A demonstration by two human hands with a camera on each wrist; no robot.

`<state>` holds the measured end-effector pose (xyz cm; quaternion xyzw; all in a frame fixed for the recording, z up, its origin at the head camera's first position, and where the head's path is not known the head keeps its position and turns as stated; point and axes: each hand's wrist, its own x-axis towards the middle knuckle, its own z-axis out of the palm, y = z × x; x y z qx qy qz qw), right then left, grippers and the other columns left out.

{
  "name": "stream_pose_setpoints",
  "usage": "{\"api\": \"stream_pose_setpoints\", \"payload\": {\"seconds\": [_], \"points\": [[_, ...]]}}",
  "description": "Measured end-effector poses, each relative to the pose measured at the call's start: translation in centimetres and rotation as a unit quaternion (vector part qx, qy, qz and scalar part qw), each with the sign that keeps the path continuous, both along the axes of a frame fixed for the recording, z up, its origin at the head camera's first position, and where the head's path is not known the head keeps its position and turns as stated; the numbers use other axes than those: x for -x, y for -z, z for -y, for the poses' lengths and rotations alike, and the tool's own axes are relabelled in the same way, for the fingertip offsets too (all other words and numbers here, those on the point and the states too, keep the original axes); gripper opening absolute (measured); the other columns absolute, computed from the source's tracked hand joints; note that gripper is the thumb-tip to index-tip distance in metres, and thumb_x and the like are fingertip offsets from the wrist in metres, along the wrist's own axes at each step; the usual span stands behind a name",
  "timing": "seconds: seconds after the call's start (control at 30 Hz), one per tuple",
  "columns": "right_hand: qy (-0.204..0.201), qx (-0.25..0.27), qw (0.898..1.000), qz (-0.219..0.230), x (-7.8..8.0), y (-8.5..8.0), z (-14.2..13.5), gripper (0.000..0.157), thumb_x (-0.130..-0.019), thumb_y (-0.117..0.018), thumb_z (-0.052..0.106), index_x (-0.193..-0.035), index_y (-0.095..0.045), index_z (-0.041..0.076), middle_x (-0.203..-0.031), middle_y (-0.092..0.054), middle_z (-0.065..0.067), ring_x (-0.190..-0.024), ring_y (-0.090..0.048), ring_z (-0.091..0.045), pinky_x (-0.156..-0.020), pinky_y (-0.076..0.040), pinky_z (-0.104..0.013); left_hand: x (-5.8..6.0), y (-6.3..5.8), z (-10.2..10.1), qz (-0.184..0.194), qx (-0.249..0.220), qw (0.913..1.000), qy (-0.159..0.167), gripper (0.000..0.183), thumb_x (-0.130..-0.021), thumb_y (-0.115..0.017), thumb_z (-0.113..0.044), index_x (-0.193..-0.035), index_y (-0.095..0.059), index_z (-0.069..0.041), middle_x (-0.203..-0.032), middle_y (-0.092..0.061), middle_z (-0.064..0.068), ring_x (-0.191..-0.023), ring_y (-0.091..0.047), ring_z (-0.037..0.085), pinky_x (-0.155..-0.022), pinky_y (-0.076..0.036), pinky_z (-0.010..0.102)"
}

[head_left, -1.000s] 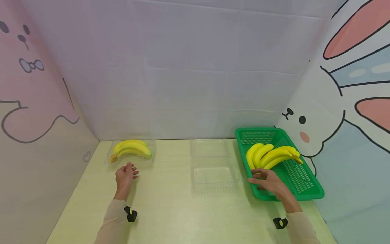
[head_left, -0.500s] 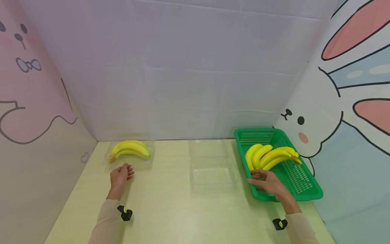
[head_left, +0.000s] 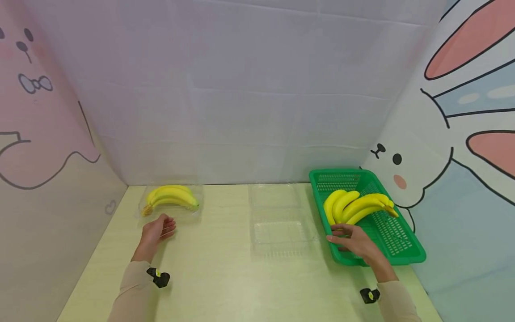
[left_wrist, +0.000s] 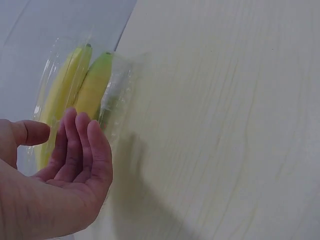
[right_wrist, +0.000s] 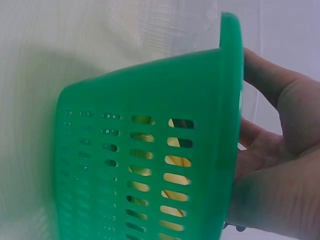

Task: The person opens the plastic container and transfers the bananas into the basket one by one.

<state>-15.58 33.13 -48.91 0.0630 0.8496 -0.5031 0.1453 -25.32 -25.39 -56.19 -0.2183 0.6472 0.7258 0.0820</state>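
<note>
Loosely curled, the fingers of the left hand [head_left: 158, 230] hold nothing, thumb apart; just beyond them, yellow bananas [head_left: 173, 197] lie in a clear box [left_wrist: 125, 82]. Slightly bent, the right hand [head_left: 356, 241]'s fingers reach over the near left side of the green basket [head_left: 386, 232], beside more bananas [head_left: 362, 208]; whether they touch either, I cannot tell. Clear plastic packaging [head_left: 281, 232] sits left of those fingers.

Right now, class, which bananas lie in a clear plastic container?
The bunch just beyond the left hand lies in a clear container; the other bananas lie in the green basket.
</note>
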Motion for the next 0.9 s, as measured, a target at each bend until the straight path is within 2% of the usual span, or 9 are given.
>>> {"api": "stream_pose_setpoints", "payload": {"seconds": [0.1,0.2,0.47,0.63,0.9], "points": [[0.001,0.002,1.000,0.000,0.0,-0.1,0.0,0.063,-0.097,-0.074,0.025,-0.142,-0.049,-0.011,-0.137,-0.053,-0.034,-0.108,-0.067,-0.035,-0.089,-0.059,-0.048,0.0,-0.1,0.0,0.007,-0.005,1.0000,-0.001,0.025,-0.103,-0.051,-0.021,-0.095,-0.071,-0.008,-0.080,-0.074,-0.008,-0.077,-0.071,0.005,-0.079,-0.060,0.024],[-0.003,0.001,1.000,-0.002,0.0,-0.2,0.1,0.064,-0.097,-0.074,0.026,-0.142,-0.048,-0.012,-0.136,-0.053,-0.034,-0.108,-0.067,-0.036,-0.088,-0.060,-0.048,-0.1,0.0,-0.1,0.015,-0.006,0.9999,-0.001,0.025,-0.102,-0.052,-0.022,-0.091,-0.072,-0.011,-0.079,-0.074,-0.008,-0.077,-0.071,0.005,-0.079,-0.060,0.024],[-0.001,0.002,1.000,-0.001,-0.1,-0.3,0.1,0.063,-0.097,-0.074,0.025,-0.142,-0.049,-0.012,-0.135,-0.054,-0.033,-0.108,-0.067,-0.035,-0.087,-0.060,-0.045,-0.8,-0.1,-0.8,0.018,0.007,0.9996,0.020,0.026,-0.103,-0.051,-0.023,-0.103,-0.069,-0.004,-0.083,-0.074,-0.008,-0.082,-0.071,0.006,-0.080,-0.060,0.025],[-0.001,0.005,1.000,-0.001,-0.1,-0.3,0.1,0.064,-0.097,-0.074,0.025,-0.142,-0.048,-0.012,-0.136,-0.054,-0.033,-0.109,-0.066,-0.036,-0.087,-0.060,-0.045,-1.2,0.0,-1.3,0.022,0.002,0.9997,0.013,0.028,-0.104,-0.050,-0.023,-0.106,-0.069,-0.001,-0.082,-0.074,-0.007,-0.079,-0.071,0.006,-0.079,-0.060,0.025],[-0.007,0.004,1.000,-0.005,-0.1,-0.3,0.1,0.063,-0.098,-0.073,0.025,-0.142,-0.048,-0.013,-0.137,-0.053,-0.034,-0.112,-0.065,-0.038,-0.088,-0.060,-0.046,-2.0,0.0,-2.1,0.026,0.007,0.9995,0.016,0.037,-0.105,-0.050,-0.024,-0.123,-0.061,0.007,-0.085,-0.074,-0.006,-0.080,-0.071,0.006,-0.079,-0.060,0.025]]}}
